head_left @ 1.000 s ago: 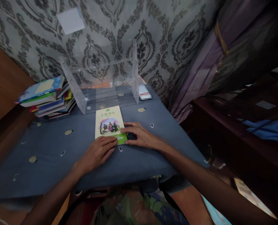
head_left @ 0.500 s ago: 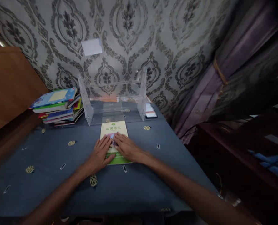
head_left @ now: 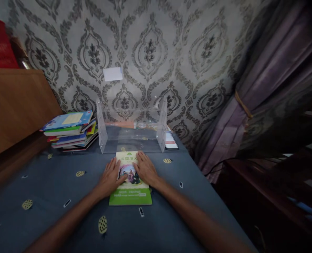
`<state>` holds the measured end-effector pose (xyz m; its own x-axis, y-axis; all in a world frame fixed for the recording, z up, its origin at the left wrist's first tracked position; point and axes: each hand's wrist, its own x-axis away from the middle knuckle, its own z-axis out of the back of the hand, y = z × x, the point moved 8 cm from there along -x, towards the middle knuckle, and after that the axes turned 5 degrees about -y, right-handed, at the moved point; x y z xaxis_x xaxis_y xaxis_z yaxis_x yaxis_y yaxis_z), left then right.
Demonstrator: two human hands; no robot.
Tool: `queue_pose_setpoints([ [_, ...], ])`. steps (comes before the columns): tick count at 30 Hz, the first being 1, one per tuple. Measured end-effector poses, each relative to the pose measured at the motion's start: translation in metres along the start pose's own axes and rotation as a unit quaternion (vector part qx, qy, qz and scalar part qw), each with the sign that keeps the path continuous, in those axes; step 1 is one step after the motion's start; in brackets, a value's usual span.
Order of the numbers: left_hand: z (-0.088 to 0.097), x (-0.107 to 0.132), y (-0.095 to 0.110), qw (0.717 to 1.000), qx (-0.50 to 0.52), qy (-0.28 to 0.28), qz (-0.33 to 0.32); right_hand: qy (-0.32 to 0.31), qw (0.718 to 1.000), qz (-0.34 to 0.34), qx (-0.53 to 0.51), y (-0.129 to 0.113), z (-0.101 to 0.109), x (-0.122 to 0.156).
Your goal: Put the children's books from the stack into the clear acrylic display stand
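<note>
A book (head_left: 131,191) with a cream and green cover lies flat on the table, its picture of seated figures facing up. My left hand (head_left: 110,178) rests at the book's left edge, fingers stretched out and thumb over the cover. On the upper right part of the cover lies my right hand (head_left: 146,168), palm down, with its fingers extended. Neither hand grips the book. Just beyond the book's far edge stands a clear plastic rack (head_left: 103,131) with upright side panels and see-through shelves.
A stack of books (head_left: 68,128) sits at the back left by a wooden cabinet (head_left: 16,95). Right of the rack lies a blurred white item (head_left: 171,140). The blue patterned tablecloth (head_left: 53,189) covers the table. A tied purple curtain (head_left: 229,130) hangs at the right.
My hands have moved apart from the book's middle towards its two sides, uncovering the cover picture. The view has tilted up, so everything sits lower.
</note>
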<state>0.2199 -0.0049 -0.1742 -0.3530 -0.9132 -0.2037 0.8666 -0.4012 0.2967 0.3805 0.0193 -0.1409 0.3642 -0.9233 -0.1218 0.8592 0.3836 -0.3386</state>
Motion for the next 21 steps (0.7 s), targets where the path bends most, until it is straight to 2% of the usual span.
queue_pose_setpoints([
  [5, -0.003, -0.017, -0.005, 0.998, 0.031, 0.047, 0.029, -0.005, 1.0, -0.027, 0.002, -0.004, -0.001, 0.02],
  [8, -0.005, -0.019, -0.005, 0.996, 0.044, 0.072, 0.028, -0.025, 0.999, -0.037, 0.01, -0.011, -0.004, 0.034],
  [14, -0.01, -0.017, -0.007, 0.991, 0.099, 0.085, 0.023, -0.043, 0.999, -0.027, -0.013, -0.026, -0.005, 0.053],
  [18, -0.003, -0.017, -0.004, 0.981, 0.158, 0.109, 0.003, -0.017, 0.999, -0.018, -0.032, -0.026, -0.002, 0.056],
  [21, 0.006, -0.019, -0.006, 0.967, 0.224, 0.122, 0.011, -0.016, 0.999, -0.013, -0.038, -0.025, -0.003, 0.057],
])
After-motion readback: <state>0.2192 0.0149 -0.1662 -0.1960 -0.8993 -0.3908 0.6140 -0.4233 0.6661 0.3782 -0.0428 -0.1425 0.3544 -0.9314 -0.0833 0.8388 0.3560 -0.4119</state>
